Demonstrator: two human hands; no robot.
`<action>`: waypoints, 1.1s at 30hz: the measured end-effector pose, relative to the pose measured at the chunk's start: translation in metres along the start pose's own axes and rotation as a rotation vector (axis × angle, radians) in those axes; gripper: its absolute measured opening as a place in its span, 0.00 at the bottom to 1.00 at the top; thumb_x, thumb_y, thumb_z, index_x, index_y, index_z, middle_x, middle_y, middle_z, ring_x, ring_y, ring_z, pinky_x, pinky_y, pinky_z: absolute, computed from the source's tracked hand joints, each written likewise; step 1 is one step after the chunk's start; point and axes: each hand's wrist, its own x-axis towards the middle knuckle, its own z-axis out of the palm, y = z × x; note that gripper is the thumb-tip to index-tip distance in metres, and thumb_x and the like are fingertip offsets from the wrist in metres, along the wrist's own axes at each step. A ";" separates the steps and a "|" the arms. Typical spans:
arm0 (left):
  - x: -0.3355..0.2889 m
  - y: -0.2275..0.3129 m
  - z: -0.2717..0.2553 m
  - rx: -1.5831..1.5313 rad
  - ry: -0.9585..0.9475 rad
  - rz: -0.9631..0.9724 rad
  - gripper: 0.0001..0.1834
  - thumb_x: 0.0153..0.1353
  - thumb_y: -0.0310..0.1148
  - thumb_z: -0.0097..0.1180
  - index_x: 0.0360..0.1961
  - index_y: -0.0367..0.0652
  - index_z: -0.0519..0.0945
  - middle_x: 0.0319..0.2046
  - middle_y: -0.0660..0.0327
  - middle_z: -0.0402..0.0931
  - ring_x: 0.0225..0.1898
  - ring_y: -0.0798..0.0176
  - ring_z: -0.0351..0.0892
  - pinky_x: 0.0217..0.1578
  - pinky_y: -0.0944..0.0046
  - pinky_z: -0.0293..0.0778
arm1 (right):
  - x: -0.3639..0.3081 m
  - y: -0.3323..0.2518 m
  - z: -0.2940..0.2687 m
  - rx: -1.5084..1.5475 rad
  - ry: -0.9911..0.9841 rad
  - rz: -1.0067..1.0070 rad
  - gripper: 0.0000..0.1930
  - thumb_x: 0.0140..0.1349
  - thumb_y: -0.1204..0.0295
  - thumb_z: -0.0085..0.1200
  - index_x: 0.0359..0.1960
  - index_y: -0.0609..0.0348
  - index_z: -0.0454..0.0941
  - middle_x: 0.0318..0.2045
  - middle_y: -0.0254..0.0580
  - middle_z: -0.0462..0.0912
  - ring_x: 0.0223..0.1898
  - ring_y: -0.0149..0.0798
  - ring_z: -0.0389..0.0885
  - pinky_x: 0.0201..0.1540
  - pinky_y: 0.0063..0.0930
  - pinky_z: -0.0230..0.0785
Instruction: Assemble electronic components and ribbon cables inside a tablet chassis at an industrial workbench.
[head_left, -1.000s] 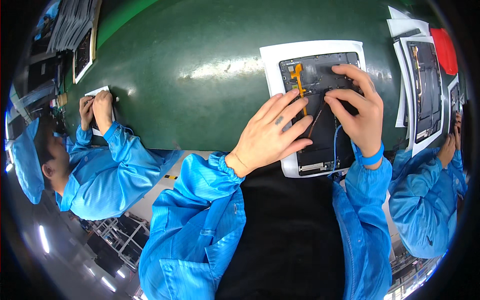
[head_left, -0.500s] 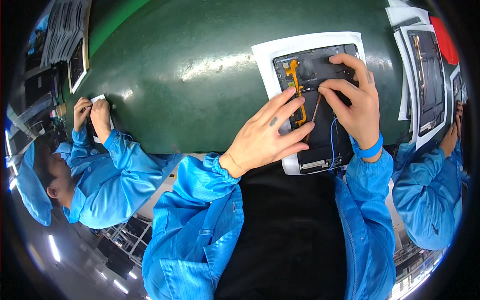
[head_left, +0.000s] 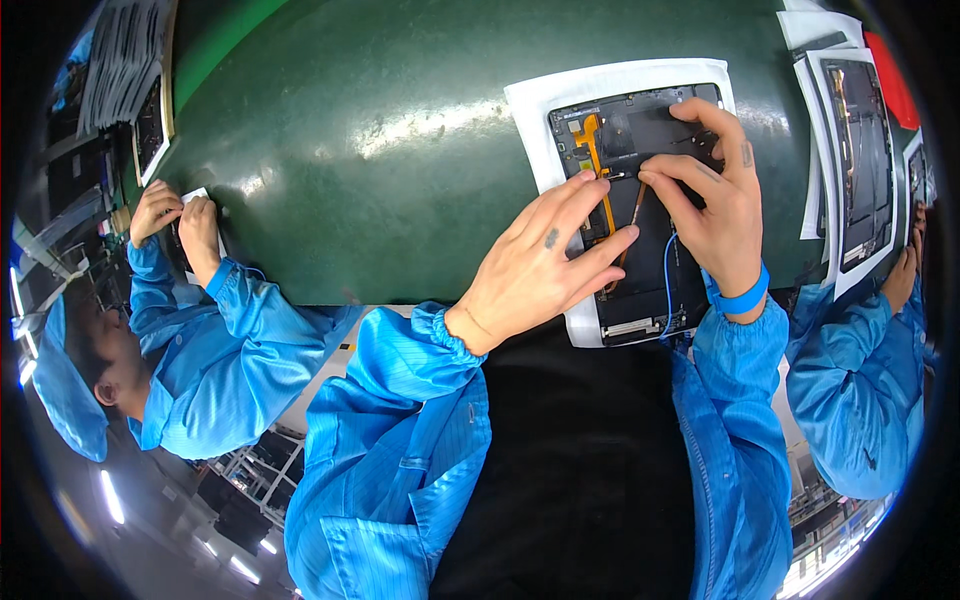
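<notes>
A black tablet back housing (head_left: 645, 285) lies on a white foam sheet (head_left: 535, 115) in front of me. Along its left side runs an orange flex cable (head_left: 591, 135). My right hand (head_left: 715, 200) pinches the upper end of a thin copper-coloured strip (head_left: 638, 203) over the middle of the housing. My left hand (head_left: 540, 250) has its fingers spread, with two fingertips at the orange cable and another beside the strip, whose lower part it partly hides. A blue band (head_left: 741, 295) circles my right wrist, and a blue cord (head_left: 668, 275) hangs across the housing.
On the right, another tablet housing (head_left: 858, 165) lies on white sheets, with a red item (head_left: 890, 80) behind. A co-worker's hands (head_left: 180, 220) work at the green table's (head_left: 400, 220) left end, near stacked grey sheets (head_left: 125, 70). Another person's sleeve (head_left: 850, 380) is at right.
My left hand has shifted slightly right and up along the strip. My right hand keeps its pinch near the same spot. The housing and foam have barely moved.
</notes>
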 end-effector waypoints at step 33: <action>0.009 0.031 0.003 0.017 0.203 -0.028 0.18 0.63 0.32 0.70 0.54 0.43 0.86 0.50 0.52 0.78 0.50 0.47 0.79 0.48 0.56 0.79 | -0.003 0.015 -0.015 0.142 -0.085 0.039 0.08 0.58 0.79 0.68 0.40 0.64 0.87 0.59 0.42 0.82 0.52 0.48 0.83 0.53 0.39 0.75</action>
